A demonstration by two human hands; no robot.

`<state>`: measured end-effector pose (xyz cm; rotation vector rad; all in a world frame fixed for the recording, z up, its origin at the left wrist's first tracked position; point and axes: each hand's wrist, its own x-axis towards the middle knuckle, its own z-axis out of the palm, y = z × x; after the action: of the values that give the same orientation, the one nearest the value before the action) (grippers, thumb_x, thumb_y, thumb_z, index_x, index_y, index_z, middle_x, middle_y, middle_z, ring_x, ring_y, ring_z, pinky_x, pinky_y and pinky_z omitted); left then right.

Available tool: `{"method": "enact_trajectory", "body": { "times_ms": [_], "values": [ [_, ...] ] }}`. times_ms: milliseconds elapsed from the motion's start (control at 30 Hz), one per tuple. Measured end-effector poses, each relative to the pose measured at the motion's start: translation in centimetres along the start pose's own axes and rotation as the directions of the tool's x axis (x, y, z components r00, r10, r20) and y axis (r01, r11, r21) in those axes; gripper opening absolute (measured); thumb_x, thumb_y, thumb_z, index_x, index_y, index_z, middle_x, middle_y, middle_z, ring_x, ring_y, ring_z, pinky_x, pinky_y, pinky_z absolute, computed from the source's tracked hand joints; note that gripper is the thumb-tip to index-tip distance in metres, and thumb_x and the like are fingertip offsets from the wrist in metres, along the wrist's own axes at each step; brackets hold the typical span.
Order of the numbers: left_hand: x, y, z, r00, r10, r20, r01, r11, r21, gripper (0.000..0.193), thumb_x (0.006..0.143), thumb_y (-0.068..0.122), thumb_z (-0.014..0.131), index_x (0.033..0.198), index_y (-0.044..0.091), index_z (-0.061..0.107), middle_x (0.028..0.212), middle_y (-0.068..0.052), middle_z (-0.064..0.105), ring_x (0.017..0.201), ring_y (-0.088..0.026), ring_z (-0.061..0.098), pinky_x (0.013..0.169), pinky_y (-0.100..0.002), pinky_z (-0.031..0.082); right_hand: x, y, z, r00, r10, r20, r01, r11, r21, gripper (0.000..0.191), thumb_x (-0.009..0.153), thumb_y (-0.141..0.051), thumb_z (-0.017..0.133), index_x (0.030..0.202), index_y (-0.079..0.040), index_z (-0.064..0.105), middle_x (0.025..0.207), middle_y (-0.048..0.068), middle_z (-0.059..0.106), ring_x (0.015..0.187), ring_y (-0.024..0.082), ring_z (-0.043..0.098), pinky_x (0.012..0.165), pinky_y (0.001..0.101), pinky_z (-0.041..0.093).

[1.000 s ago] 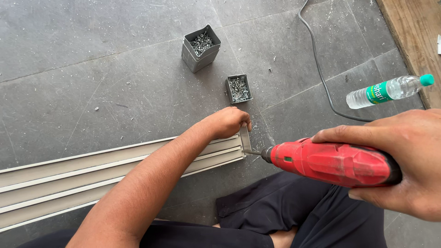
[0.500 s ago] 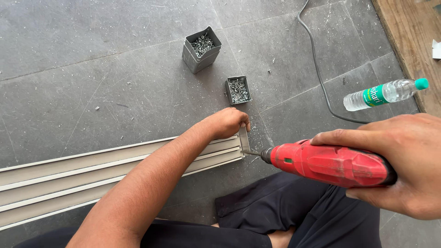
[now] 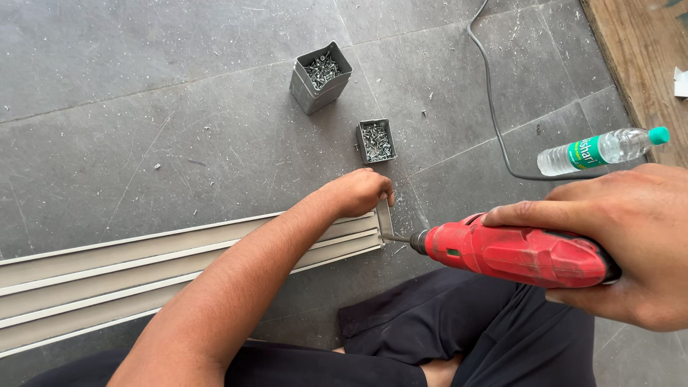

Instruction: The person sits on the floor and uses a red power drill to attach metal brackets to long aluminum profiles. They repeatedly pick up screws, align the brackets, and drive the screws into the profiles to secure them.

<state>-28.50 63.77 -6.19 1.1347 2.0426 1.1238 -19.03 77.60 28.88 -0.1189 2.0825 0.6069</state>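
A long pale metal track [image 3: 107, 276] with several channels lies on the dark tiled floor, its right end capped by a short upright piece [image 3: 385, 215]. My left hand [image 3: 358, 192] presses down on that end, fingers curled over the cap. My right hand [image 3: 631, 247] grips a red power drill [image 3: 512, 247] held level. Its bit [image 3: 395, 238] points left and touches the end piece of the track.
Two small grey metal boxes of screws stand beyond the track, a taller one [image 3: 321, 77] and a lower one [image 3: 376, 140]. A clear water bottle [image 3: 602, 150] lies at right near a grey cable [image 3: 494, 107] and a wooden edge [image 3: 641, 64]. My dark trouser leg [image 3: 459, 344] is below.
The view has shifted slightly. Both hands, the drill and the track hold nearly the same positions, bit still at the track's end.
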Motion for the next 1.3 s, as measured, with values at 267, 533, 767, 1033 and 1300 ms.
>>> {"method": "enact_trajectory", "body": {
  "times_ms": [267, 533, 767, 1033, 1300],
  "values": [
    [0.2, -0.5, 0.2, 1.000, 0.014, -0.018, -0.014, 1.000, 0.001, 0.030, 0.087, 0.001, 0.052, 0.099, 0.011, 0.078, 0.093, -0.013, 0.075, 0.096, -0.030, 0.070, 0.088, -0.043, 0.054, 0.2, 0.5, 0.0, 0.995, -0.097, 0.000, 0.096, 0.993, -0.070, 0.106, 0.065, -0.050, 0.085, 0.159, -0.059, 0.037, 0.106, -0.016, 0.074, 0.103, 0.008, 0.075, 0.086, 0.0329, 0.063],
    [0.1, -0.3, 0.2, 1.000, 0.018, -0.002, -0.018, 0.999, 0.031, 0.031, 0.088, 0.001, 0.052, 0.099, 0.013, 0.078, 0.092, -0.011, 0.074, 0.099, -0.029, 0.067, 0.090, -0.043, 0.053, 0.5, 1.1, 0.3, 0.985, -0.170, -0.029, 0.167, 0.983, -0.082, 0.102, 0.067, -0.050, 0.083, 0.160, -0.053, 0.040, 0.114, -0.015, 0.073, 0.105, 0.009, 0.075, 0.084, 0.0329, 0.062],
    [-0.2, -0.1, 0.0, 1.000, 0.014, 0.026, -0.016, 0.997, 0.079, 0.034, 0.087, 0.000, 0.052, 0.107, 0.015, 0.075, 0.101, -0.008, 0.075, 0.106, -0.027, 0.065, 0.094, -0.043, 0.052, 0.9, 1.3, -0.1, 0.962, -0.272, -0.019, 0.268, 0.958, -0.101, 0.098, 0.072, -0.050, 0.081, 0.161, -0.042, 0.041, 0.118, -0.007, 0.071, 0.104, 0.013, 0.075, 0.082, 0.0347, 0.062],
    [-0.2, 1.5, -0.9, 0.983, 0.007, 0.182, -0.054, 0.965, 0.257, 0.039, 0.074, 0.016, 0.073, 0.112, 0.020, 0.074, 0.104, -0.007, 0.076, 0.114, -0.032, 0.058, 0.102, -0.042, 0.048, 0.8, 1.0, -0.5, 0.971, -0.230, 0.059, 0.235, 0.965, -0.113, 0.101, 0.074, -0.049, 0.080, 0.164, -0.044, 0.034, 0.122, -0.006, 0.068, 0.107, 0.014, 0.073, 0.088, 0.0353, 0.060],
    [-0.7, 1.3, -0.5, 0.968, 0.193, 0.161, -0.220, 0.960, 0.171, 0.018, 0.077, 0.024, 0.081, 0.092, 0.015, 0.078, 0.091, -0.007, 0.076, 0.102, -0.030, 0.066, 0.089, -0.044, 0.054, 1.5, 2.7, 1.5, 0.940, -0.301, -0.158, 0.286, 0.952, -0.109, 0.099, 0.066, -0.050, 0.085, 0.158, -0.047, 0.047, 0.122, -0.007, 0.071, 0.102, 0.014, 0.076, 0.080, 0.0369, 0.061]
  ]
}}
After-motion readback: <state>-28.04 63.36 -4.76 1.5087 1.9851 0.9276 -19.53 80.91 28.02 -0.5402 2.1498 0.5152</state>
